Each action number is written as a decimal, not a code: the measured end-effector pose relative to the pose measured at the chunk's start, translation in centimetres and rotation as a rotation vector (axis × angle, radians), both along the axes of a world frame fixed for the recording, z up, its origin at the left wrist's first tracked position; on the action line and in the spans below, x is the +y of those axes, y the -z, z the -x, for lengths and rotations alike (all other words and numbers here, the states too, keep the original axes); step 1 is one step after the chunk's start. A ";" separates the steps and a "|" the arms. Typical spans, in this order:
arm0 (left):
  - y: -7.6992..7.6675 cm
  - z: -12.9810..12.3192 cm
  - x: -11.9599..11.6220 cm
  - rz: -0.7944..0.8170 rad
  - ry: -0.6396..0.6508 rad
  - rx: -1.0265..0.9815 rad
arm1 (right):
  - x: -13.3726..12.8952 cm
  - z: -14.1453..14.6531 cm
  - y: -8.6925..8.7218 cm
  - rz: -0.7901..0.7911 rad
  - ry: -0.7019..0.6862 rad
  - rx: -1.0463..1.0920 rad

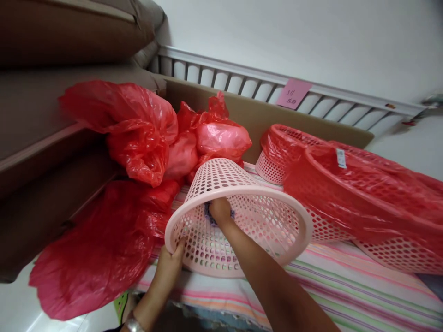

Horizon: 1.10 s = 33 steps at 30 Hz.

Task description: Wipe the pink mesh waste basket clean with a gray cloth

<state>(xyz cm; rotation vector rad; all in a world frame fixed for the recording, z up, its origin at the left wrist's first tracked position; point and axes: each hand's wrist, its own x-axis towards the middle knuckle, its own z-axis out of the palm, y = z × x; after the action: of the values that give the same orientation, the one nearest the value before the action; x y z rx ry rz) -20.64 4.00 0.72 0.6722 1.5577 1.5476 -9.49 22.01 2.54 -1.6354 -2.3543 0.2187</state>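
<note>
A pale pink plastic basket [238,190] with a perforated wall lies on its side, its mouth facing me. My left hand [173,256] grips the basket's rim at the lower left, thumb inside. Reaching in through the mouth, my right hand [220,210] is closed on a bluish-purple cloth [210,214] against the inner wall. Most of that cloth is hidden behind my hand. Beneath the basket is a striped sheet [332,281] in pink, green and white.
Several red plastic bags [138,124] are heaped at the left and back, one hanging over the near edge. More pink baskets [332,226] lined with red bags stand at the right. Behind are a white rail [242,69] with a pink note [294,93], and brown cushions [69,37] at left.
</note>
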 end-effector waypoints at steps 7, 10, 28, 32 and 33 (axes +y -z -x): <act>1.4 0.1 0.0 -0.066 0.027 -0.019 | -10.2 -1.9 0.6 0.036 -0.112 -0.005; 1.6 0.1 0.0 -0.059 0.040 -0.028 | -14.7 -3.7 0.9 0.079 -0.215 0.032; -1.6 1.2 -0.2 0.074 0.177 0.075 | 2.2 0.8 1.9 -0.059 0.047 0.040; -2.0 1.8 0.4 0.096 0.093 0.103 | 2.1 0.5 1.8 -0.053 0.044 0.016; -1.8 1.7 0.6 0.082 0.067 0.091 | 1.9 0.5 1.7 -0.050 0.044 0.010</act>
<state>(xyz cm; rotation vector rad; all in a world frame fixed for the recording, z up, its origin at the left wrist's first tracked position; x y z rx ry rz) -22.31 4.57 2.49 0.7495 1.6402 1.4131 -9.96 23.93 0.83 -1.6573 -2.2953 0.1581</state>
